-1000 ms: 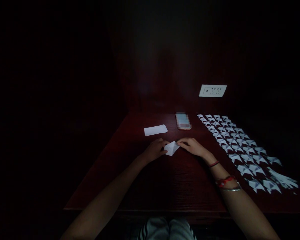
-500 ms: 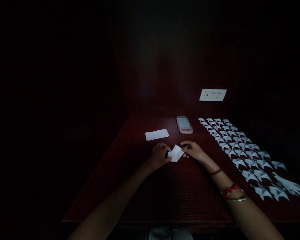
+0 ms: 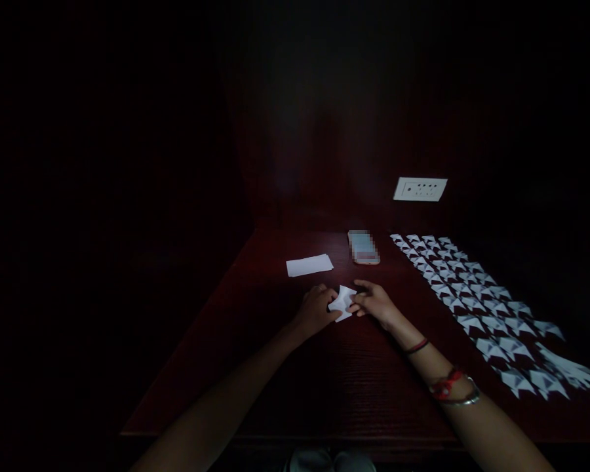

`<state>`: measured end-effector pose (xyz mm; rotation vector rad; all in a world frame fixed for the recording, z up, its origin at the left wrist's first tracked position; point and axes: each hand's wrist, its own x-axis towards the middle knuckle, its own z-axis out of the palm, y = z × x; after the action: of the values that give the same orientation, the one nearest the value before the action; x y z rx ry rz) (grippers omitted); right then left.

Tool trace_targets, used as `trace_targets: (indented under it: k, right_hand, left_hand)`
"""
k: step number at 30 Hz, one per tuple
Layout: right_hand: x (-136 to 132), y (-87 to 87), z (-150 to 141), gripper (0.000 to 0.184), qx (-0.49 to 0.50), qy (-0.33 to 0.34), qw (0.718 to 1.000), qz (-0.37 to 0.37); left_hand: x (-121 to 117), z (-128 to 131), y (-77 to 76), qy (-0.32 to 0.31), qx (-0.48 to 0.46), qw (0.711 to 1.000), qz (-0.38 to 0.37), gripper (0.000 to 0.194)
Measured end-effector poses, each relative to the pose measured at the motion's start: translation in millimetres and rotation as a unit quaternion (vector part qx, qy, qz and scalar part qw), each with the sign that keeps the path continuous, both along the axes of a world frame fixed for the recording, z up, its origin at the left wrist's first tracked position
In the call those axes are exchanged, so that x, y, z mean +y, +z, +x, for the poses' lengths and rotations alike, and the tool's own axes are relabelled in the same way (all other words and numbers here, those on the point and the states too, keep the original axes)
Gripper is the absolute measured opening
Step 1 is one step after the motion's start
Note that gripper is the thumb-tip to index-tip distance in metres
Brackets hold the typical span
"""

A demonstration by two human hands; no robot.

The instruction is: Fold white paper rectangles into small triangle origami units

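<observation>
A small piece of folded white paper is held between my two hands over the middle of the table. My left hand is closed on its left edge, thumb toward me and fingers behind. On the right edge, my right hand pinches the paper with thumb and fingertips, its index finger stretched out above. The paper's corners flare outward and creases show across its face. Just beyond my left hand lies a stack of white paper strips.
Rows of folded white paper shapes cover the right side of the dark red table. Loose white strips lie beside them. A phone rests near the back, below a wall socket.
The folded paper has turned from a pointed, flat diamond to a shape pinched in at its sides. My right hand has come closer to my left. The view has tilted slightly upward.
</observation>
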<state>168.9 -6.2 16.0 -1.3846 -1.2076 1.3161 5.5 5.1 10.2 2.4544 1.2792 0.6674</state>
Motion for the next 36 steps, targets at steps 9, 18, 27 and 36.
trace_targets:
  k: [9, 18, 27, 36]
  right_hand:
    - [3.7, -11.9, 1.5, 0.048, -0.134, 0.029, 0.987, 0.088]
    - [6.2, -15.7, 6.2, 0.047, -0.17, 0.037, 0.979, 0.109]
    - [5.3, -10.0, 4.2, 0.036, -0.158, 0.039, 0.982, 0.094]
    - [1.6, -5.4, 2.4, 0.023, -0.177, 0.068, 0.974, 0.128]
  left_hand:
    - [4.3, 1.2, -5.6, 0.016, -0.007, 1.0, 0.006, 0.025]
    - [8.2, -1.1, -7.6, 0.002, -0.007, 1.0, -0.002, 0.026]
    - [4.9, -0.4, -1.7, -0.016, -0.002, 0.999, 0.032, 0.023]
    - [3.5, 1.1, 2.4, -0.005, -0.032, 0.997, -0.076, 0.019]
